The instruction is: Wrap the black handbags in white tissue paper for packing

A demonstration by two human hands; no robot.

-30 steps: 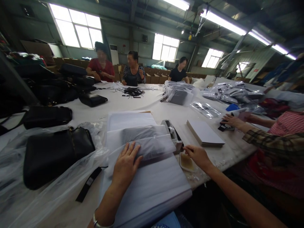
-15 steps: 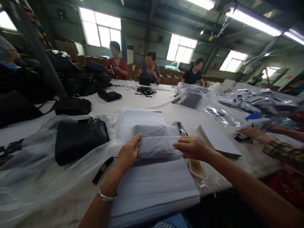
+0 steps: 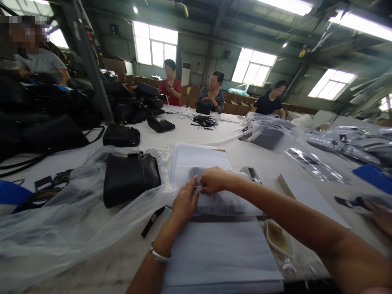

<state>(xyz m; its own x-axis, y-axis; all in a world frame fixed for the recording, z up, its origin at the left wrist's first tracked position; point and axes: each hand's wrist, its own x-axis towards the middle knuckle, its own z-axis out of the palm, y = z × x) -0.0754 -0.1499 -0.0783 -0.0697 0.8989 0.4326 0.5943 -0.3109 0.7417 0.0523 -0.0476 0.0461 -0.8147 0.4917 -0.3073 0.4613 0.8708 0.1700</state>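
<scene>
Workshop hall, long white surface (image 3: 214, 134), near edge; left hand (image 3: 183, 202) flat on grey wrapped bundle (image 3: 226, 202), grip apart; right hand (image 3: 214, 180) pinching bundle's top fold, grip together; bundle on white paper stack (image 3: 214, 253); black handbag (image 3: 130, 177) in clear plastic just left

handbag (image 3: 130, 177) lies left of paper stack (image 3: 214, 249).
</scene>
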